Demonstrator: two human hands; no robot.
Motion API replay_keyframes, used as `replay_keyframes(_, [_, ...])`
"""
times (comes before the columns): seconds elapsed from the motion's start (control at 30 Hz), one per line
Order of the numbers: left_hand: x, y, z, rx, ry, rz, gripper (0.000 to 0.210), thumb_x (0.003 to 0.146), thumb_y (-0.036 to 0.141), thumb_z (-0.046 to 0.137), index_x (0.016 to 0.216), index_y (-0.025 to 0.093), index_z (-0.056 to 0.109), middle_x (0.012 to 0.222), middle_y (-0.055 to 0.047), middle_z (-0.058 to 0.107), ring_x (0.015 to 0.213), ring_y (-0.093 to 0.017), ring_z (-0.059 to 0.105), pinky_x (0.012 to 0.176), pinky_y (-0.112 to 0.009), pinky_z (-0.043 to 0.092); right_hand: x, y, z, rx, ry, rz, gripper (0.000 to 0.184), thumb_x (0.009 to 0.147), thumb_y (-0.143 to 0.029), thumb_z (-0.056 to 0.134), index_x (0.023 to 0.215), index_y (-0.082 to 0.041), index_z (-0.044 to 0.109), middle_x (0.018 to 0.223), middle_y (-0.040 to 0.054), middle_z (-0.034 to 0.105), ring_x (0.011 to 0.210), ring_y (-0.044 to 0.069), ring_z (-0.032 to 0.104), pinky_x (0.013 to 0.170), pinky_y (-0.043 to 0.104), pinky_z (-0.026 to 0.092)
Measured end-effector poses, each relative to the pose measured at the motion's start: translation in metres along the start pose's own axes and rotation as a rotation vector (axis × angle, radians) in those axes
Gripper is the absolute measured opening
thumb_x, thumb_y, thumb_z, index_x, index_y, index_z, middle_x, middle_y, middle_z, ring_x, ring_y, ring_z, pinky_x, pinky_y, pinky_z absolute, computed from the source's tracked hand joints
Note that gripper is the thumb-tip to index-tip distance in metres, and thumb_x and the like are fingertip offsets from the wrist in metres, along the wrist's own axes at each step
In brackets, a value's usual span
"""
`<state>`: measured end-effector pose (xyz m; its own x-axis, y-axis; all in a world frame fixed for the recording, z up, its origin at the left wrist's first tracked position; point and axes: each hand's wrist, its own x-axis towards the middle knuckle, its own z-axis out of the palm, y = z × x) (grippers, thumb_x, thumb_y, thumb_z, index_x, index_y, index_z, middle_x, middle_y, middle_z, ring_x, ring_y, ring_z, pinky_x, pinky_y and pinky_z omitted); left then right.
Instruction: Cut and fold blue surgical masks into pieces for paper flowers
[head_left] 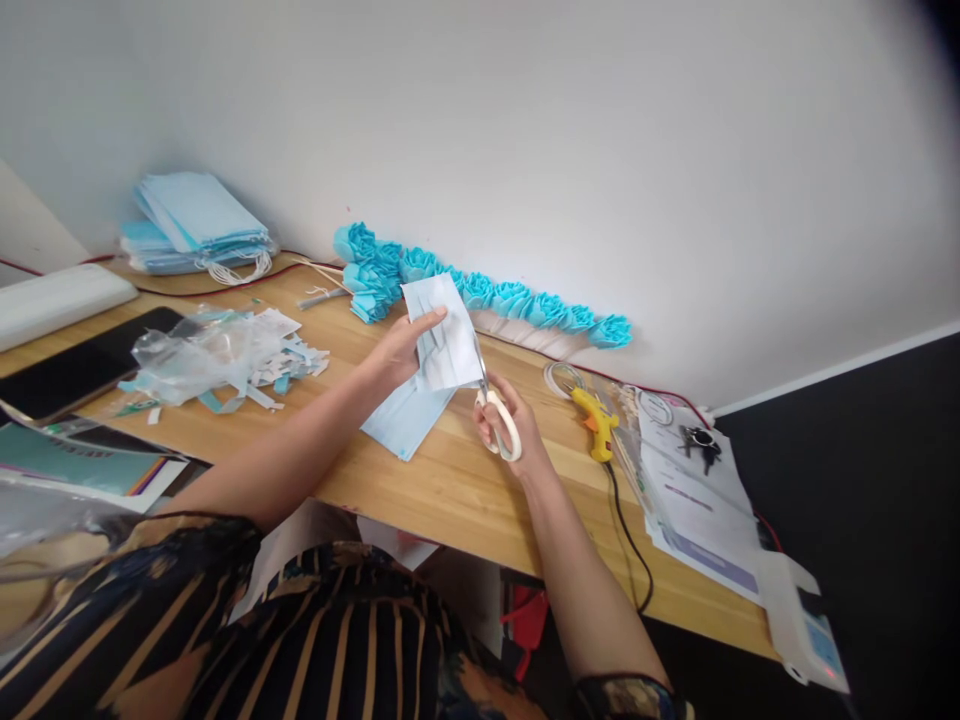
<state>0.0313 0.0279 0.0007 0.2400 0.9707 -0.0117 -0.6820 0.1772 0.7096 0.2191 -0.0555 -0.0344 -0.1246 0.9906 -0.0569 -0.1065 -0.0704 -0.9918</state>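
The left hand (pixel 405 350) was out over the middle of the worktop (pixel 450 490), its forearm (pixel 307 435) slanting up from the lower left. It gripped a pale blue pleated sheet (pixel 450 355) by the left side, thumb laid across the front and pointing right, the other fingers mostly hidden behind. The pleated sheet was held up at a tilt, above a second blue sheet (pixel 405 420) that lay on the worktop.

The right hand (pixel 529 430) came in from the lower right, arm extended, its fingers wrapped around the white handles of the scissors (pixel 514 430). The blades pointed up and away, along the pleated sheet's right edge; how far they were parted was too small to tell.

Beyond both hands, blue flowers (pixel 510 298) were lined up by the wall (pixel 525 150). A yellow glue gun (pixel 596 425) lay right of the right hand.
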Motion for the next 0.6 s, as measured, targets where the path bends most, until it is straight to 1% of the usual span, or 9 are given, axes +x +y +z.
replay_keyframes(0.07, [0.0019, -0.0002, -0.0009, 0.006, 0.066, -0.008, 0.024, 0.077, 0.028, 0.076, 0.093, 0.011, 0.068, 0.082, -0.006, 0.073, 0.073, -0.019, 0.068, 0.078, -0.033, 0.056, -0.0001, -0.0004, 0.0005, -0.009, -0.001, 0.000, 0.072, 0.072, -0.036, 0.077, 0.136, -0.021, 0.049, 0.063, -0.0058, 0.062, 0.039, 0.005, 0.046, 0.036, 0.016, 0.035])
replay_keyframes(0.13, [0.0036, 0.0005, -0.0010, -0.013, 0.125, -0.046, 0.019, 0.081, 0.026, 0.072, 0.091, 0.011, 0.067, 0.082, -0.007, 0.073, 0.073, -0.019, 0.068, 0.078, -0.033, 0.056, -0.0004, -0.0010, 0.0011, -0.012, -0.008, -0.002, 0.072, 0.071, -0.036, 0.077, 0.135, -0.020, 0.049, 0.063, -0.0056, 0.063, 0.039, 0.005, 0.045, 0.035, 0.016, 0.034])
replay_keyframes(0.2, [0.0047, 0.0020, -0.0003, -0.055, 0.159, -0.098, 0.016, 0.085, 0.026, 0.068, 0.092, 0.011, 0.067, 0.083, -0.007, 0.074, 0.074, -0.018, 0.069, 0.081, -0.033, 0.056, -0.0011, -0.0020, 0.0017, -0.008, -0.009, 0.002, 0.071, 0.071, -0.034, 0.077, 0.134, -0.019, 0.049, 0.063, -0.0055, 0.063, 0.039, 0.005, 0.045, 0.035, 0.016, 0.033])
replay_keyframes(0.27, [0.0051, 0.0036, 0.0005, -0.095, 0.162, -0.126, 0.018, 0.088, 0.030, 0.065, 0.093, 0.013, 0.067, 0.085, -0.007, 0.074, 0.077, -0.018, 0.069, 0.084, -0.033, 0.056, -0.0019, -0.0034, 0.0025, 0.000, -0.002, 0.010, 0.069, 0.070, -0.033, 0.078, 0.132, -0.020, 0.050, 0.063, -0.0054, 0.063, 0.040, 0.005, 0.046, 0.036, 0.016, 0.034])
replay_keyframes(0.37, [0.0050, 0.0037, -0.0002, -0.082, 0.085, -0.117, 0.030, 0.088, 0.043, 0.066, 0.097, 0.015, 0.068, 0.093, -0.008, 0.075, 0.089, -0.022, 0.070, 0.088, -0.035, 0.056, -0.0030, -0.0055, 0.0030, 0.009, 0.017, 0.006, 0.067, 0.070, -0.035, 0.079, 0.130, -0.020, 0.052, 0.062, -0.0051, 0.063, 0.040, 0.005, 0.045, 0.036, 0.017, 0.034])
replay_keyframes(0.43, [0.0047, 0.0016, -0.0017, -0.032, 0.008, -0.110, 0.040, 0.082, 0.052, 0.071, 0.099, 0.016, 0.069, 0.097, -0.010, 0.075, 0.097, -0.026, 0.070, 0.089, -0.037, 0.055, -0.0034, -0.0066, 0.0031, 0.014, 0.034, -0.002, 0.068, 0.069, -0.038, 0.079, 0.128, -0.020, 0.053, 0.062, -0.0052, 0.063, 0.040, 0.006, 0.045, 0.035, 0.017, 0.034])
replay_keyframes(0.47, [0.0042, 0.0002, -0.0026, -0.005, -0.029, -0.106, 0.044, 0.077, 0.053, 0.075, 0.100, 0.016, 0.069, 0.097, -0.010, 0.075, 0.098, -0.027, 0.070, 0.088, -0.038, 0.055, -0.0036, -0.0071, 0.0031, 0.016, 0.040, -0.005, 0.068, 0.069, -0.039, 0.080, 0.128, -0.020, 0.053, 0.062, -0.0053, 0.062, 0.039, 0.006, 0.045, 0.035, 0.017, 0.033])
replay_keyframes(0.53, [0.0028, -0.0029, -0.0037, 0.041, -0.090, -0.095, 0.047, 0.068, 0.047, 0.084, 0.100, 0.017, 0.068, 0.098, -0.009, 0.075, 0.096, -0.027, 0.070, 0.085, -0.036, 0.055, -0.0038, -0.0079, 0.0032, 0.019, 0.047, -0.008, 0.068, 0.068, -0.040, 0.080, 0.127, -0.020, 0.053, 0.063, -0.0055, 0.063, 0.040, 0.005, 0.046, 0.035, 0.016, 0.033])
replay_keyframes(0.6, [0.0006, -0.0053, -0.0036, 0.076, -0.143, -0.100, 0.048, 0.063, 0.037, 0.089, 0.100, 0.017, 0.067, 0.096, -0.008, 0.074, 0.088, -0.023, 0.069, 0.081, -0.034, 0.054, -0.0035, -0.0084, 0.0033, 0.019, 0.052, -0.006, 0.069, 0.068, -0.040, 0.080, 0.128, -0.020, 0.052, 0.063, -0.0055, 0.063, 0.040, 0.005, 0.046, 0.035, 0.016, 0.032])
